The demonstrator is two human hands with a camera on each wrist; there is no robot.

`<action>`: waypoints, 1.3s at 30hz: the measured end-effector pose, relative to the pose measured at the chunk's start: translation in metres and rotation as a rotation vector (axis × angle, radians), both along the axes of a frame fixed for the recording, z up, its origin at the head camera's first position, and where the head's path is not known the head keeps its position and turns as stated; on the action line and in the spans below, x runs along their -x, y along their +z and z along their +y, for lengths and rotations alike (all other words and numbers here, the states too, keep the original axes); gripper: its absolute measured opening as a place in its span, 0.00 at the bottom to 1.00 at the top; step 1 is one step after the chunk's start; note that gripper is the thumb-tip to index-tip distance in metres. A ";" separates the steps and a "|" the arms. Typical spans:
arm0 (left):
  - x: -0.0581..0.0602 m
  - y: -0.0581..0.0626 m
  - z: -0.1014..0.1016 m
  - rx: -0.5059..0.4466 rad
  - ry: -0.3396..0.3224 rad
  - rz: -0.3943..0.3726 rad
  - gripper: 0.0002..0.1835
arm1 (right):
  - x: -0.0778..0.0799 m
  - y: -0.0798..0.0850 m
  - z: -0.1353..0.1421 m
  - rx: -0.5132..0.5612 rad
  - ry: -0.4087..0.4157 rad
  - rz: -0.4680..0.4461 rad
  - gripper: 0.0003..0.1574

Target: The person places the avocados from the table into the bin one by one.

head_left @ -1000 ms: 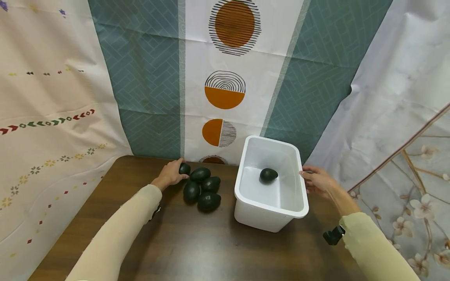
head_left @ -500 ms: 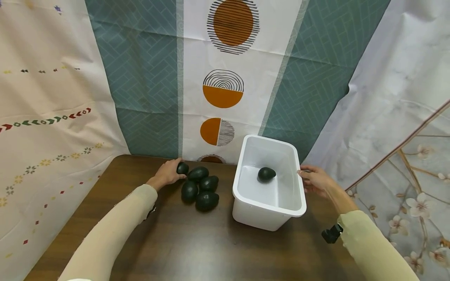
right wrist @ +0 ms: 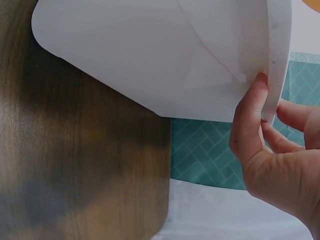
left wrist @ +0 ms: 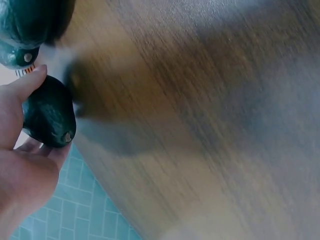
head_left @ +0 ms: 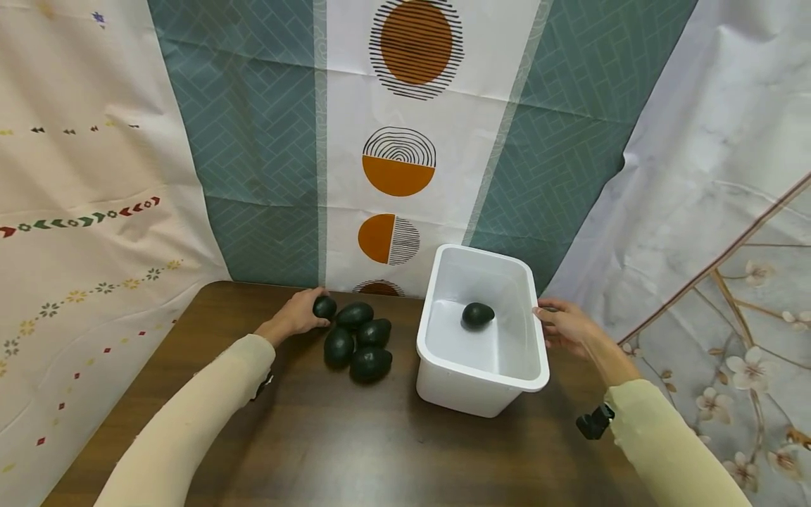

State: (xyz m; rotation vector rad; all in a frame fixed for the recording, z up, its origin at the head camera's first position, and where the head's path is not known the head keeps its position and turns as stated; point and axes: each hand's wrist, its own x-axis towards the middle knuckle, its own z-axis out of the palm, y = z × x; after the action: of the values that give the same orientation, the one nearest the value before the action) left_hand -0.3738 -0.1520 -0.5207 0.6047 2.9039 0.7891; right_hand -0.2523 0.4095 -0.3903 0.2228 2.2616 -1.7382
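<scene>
At the far left of the table, my left hand [head_left: 296,314] grips a dark green avocado [head_left: 325,306]. In the left wrist view, thumb and fingers lie on either side of this avocado [left wrist: 50,112], and its stem end faces the camera. Several more avocados [head_left: 370,364] lie close together just to its right. A deep white plastic bin [head_left: 451,386] stands right of them, with a single avocado [head_left: 478,315] on its floor. My right hand [head_left: 566,325] holds the bin's right rim; the right wrist view shows the rim [right wrist: 279,55] between thumb and fingers.
The brown wooden table [head_left: 342,443] ends at a patterned cloth [head_left: 266,211] hanging behind it. Pale cloths [head_left: 95,296] hang on the left and right sides. A small black device [head_left: 594,422] sits at the right wrist.
The whole head view has drifted slightly left. My left hand stays around the same avocado, and my right hand stays on the bin's rim; the other avocados keep their places.
</scene>
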 end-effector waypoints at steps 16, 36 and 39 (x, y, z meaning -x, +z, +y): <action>-0.006 0.019 -0.015 0.066 -0.046 -0.023 0.37 | 0.000 -0.002 -0.004 0.030 0.017 0.002 0.34; -0.010 0.044 -0.007 0.086 -0.106 0.077 0.34 | -0.002 -0.001 -0.001 0.026 0.009 0.008 0.34; -0.012 0.047 -0.002 0.082 -0.117 0.072 0.34 | -0.002 -0.001 -0.001 0.028 0.011 0.005 0.33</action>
State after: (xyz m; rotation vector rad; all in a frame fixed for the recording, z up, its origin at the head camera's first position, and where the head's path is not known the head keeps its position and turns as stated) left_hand -0.3621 -0.1541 -0.4734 0.8016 2.9161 0.6435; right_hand -0.2504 0.4088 -0.3912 0.1994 2.2362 -1.7659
